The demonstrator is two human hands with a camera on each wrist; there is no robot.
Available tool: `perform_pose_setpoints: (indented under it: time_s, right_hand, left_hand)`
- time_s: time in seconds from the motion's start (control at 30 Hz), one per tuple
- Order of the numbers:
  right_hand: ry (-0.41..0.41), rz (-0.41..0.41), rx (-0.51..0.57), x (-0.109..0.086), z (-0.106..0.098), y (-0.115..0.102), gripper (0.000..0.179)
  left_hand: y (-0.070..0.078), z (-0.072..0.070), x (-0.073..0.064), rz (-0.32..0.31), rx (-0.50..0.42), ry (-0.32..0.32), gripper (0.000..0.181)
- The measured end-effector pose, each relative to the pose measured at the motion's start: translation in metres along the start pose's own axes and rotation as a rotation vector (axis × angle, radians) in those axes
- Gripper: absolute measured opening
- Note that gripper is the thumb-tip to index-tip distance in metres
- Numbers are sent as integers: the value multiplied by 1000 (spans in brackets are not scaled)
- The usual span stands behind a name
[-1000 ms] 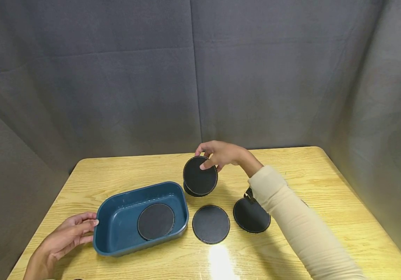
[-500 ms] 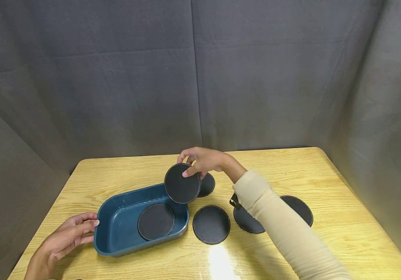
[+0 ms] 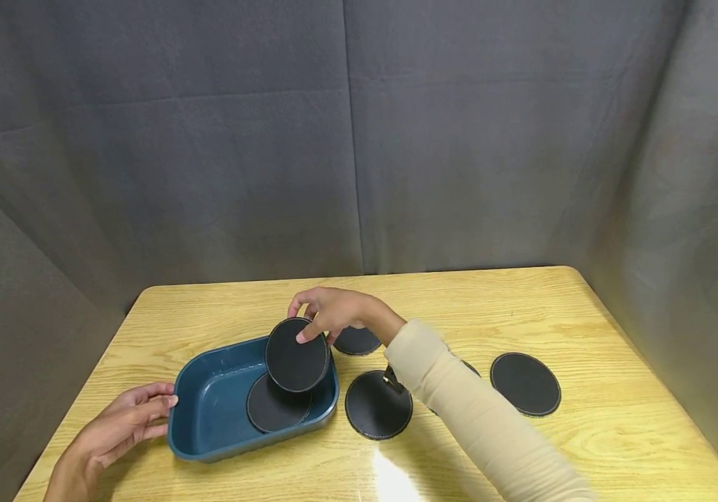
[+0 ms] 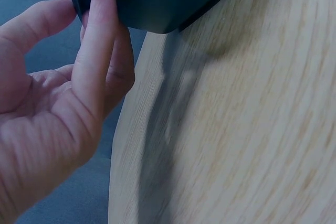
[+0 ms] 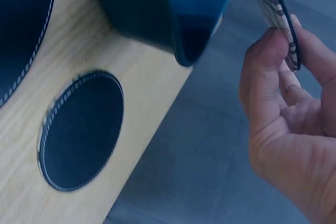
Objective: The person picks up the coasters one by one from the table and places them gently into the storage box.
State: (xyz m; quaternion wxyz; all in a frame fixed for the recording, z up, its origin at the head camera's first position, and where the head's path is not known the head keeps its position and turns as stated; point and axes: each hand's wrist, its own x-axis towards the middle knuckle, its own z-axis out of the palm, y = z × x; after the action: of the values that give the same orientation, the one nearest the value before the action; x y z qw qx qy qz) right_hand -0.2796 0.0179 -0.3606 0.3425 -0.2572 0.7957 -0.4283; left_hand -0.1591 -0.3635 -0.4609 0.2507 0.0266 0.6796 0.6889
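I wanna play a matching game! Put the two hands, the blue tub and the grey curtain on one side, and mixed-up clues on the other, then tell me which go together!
Things:
1. left hand
2. right hand
3. blue tub
4. grey curtain

Clues:
A. pinches a tilted black disc
B. hangs behind the table
C. grips the tub's rim at one end
D. has a flat black disc lying in it

Right pairs: 1-C, 2-A, 3-D, 4-B
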Motion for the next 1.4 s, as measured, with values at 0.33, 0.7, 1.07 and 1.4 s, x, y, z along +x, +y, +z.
perform_pose_setpoints:
  time_s: [0.33, 0.7, 1.07, 1.4]
  right_hand:
    - [-22, 10, 43, 17, 26, 4, 35]
    - [-48, 12, 48, 29, 52, 6, 33]
    - [-28, 50, 12, 32, 58, 10, 30]
    - [88, 166, -359, 36, 69, 10, 32]
  left_hand:
    - [2, 0, 1, -2, -1, 0, 12]
    - [1, -4, -3, -11, 2, -15, 13]
    - [2, 0, -3, -15, 4, -9, 13]
    - [2, 0, -2, -17, 13, -4, 15]
